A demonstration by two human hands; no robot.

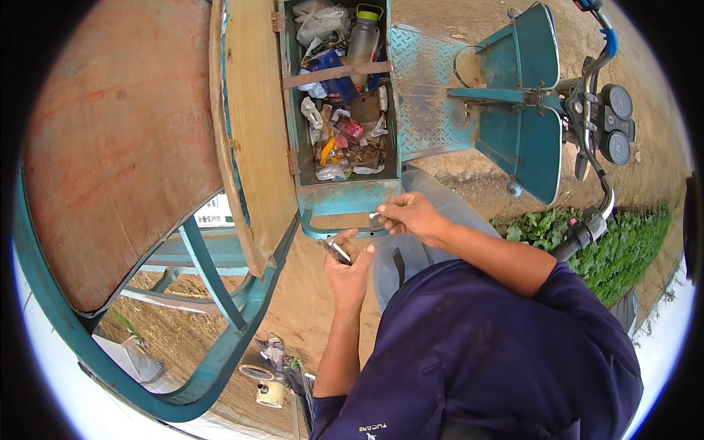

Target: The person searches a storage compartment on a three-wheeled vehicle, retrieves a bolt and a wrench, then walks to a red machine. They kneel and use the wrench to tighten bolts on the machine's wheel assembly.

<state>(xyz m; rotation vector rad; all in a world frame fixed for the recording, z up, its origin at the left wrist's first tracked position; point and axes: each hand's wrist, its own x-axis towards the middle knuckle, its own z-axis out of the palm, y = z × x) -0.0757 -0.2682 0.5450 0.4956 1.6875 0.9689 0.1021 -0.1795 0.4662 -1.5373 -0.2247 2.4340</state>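
Observation:
My left hand [347,270] is closed around a small dark object with a shiny silver edge [338,252]; its kind cannot be made out. Up and to the right, my right hand [411,218] pinches a small white piece [373,215] between thumb and fingertips. Both hands are at the near end of an open teal metal box [345,196], by its looped rail [317,234]. Inside the box lie crumpled plastic bags [321,22], a clear bottle with a yellow-green lid [363,45], a blue packet [336,79], a red packet [350,128] and mixed litter.
A strap [337,74] crosses the box. The raised wooden lid [258,125] stands along its left, beside a rusty panel [125,147] in a teal frame [209,271]. To the right are a treadplate footboard [429,88] and handlebars [587,103]. Green plants [623,246] grow beyond; a pale bucket [270,394] sits below.

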